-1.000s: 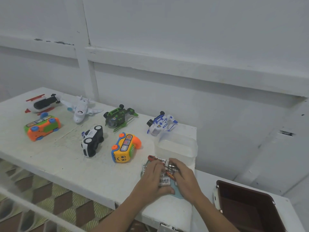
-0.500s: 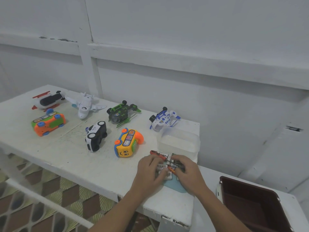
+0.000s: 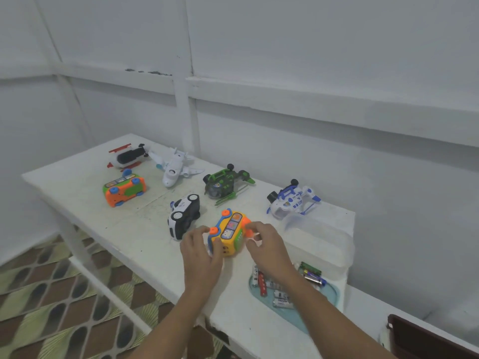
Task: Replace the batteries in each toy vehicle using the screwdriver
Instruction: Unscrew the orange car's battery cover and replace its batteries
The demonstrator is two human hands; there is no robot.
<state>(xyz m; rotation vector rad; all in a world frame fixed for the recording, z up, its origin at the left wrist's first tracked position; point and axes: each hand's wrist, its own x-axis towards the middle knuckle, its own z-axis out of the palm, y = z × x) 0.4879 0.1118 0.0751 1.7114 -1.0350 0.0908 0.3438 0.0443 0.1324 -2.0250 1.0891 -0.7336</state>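
Seven toy vehicles stand on one white table. Three are helicopters: a red-and-white helicopter, a green helicopter and a blue-and-white helicopter. Two are buses: an orange bus and a yellow bus. There is one white plane and one black-and-white car.

Two hands show, the left hand and the right hand.

There is one clear box, one pale blue lid, one screwdriver and one brown bin.

The batteries lie heaped and partly hidden, so they cannot be counted.
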